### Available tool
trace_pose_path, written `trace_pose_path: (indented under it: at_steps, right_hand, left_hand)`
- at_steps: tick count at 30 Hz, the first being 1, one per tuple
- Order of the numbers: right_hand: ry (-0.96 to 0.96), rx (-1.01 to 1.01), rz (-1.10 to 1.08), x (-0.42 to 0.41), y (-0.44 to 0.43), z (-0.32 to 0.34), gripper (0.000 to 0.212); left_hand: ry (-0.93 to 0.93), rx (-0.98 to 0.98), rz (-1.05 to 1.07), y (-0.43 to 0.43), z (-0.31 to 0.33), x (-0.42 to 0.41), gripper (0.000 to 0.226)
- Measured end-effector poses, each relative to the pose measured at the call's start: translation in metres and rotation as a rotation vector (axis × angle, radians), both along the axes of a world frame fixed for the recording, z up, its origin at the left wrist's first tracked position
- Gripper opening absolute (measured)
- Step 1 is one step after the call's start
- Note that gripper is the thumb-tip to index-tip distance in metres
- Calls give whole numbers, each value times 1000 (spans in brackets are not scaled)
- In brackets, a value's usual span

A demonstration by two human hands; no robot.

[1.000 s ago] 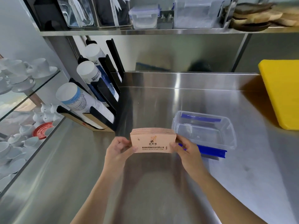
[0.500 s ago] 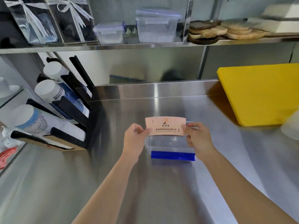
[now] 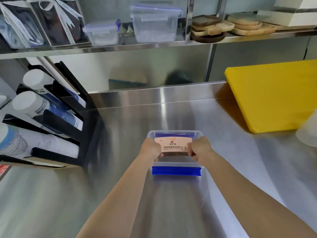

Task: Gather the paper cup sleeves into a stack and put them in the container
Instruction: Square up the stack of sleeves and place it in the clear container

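Observation:
A stack of tan paper cup sleeves (image 3: 173,145) with dark print lies flat between my two hands, down inside the clear plastic container (image 3: 176,164) with blue clips on the steel counter. My left hand (image 3: 151,149) grips the stack's left end and my right hand (image 3: 199,148) grips its right end, fingers curled under it. The container's far rim and far blue clip show just beyond the stack. Whether the stack touches the container's floor is hidden.
A black rack of paper cup columns (image 3: 49,117) stands at the left. A yellow cutting board (image 3: 274,95) lies at the right, a pale blurred object (image 3: 308,131) beside it. The shelf above holds clear lidded boxes (image 3: 154,23) and wooden trays (image 3: 228,26).
Both hands carried the sleeve stack from upright in front of the container to over it, then tipped it flat and lowered it inside. The view shifted right.

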State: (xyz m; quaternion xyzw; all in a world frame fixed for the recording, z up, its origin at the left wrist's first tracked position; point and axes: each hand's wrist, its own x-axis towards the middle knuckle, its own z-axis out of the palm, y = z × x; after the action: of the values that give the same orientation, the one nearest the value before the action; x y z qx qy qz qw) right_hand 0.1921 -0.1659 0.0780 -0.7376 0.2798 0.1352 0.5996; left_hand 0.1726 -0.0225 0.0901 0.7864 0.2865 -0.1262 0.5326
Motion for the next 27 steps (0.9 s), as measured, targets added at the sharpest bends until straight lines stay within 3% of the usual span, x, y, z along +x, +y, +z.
trace_pose_path:
  at_steps: [9, 14, 27]
  right_hand:
    - [30, -152, 137, 11, 4, -13, 8]
    - [12, -265, 180, 14, 6, -23, 8]
    - [-22, -337, 194, 11, 7, -18, 3]
  left_hand:
    - [67, 102, -74, -3, -14, 19, 35]
    - [114, 163, -157, -7, -17, 22, 20]
    - [82, 273, -193, -6, -19, 20, 25]
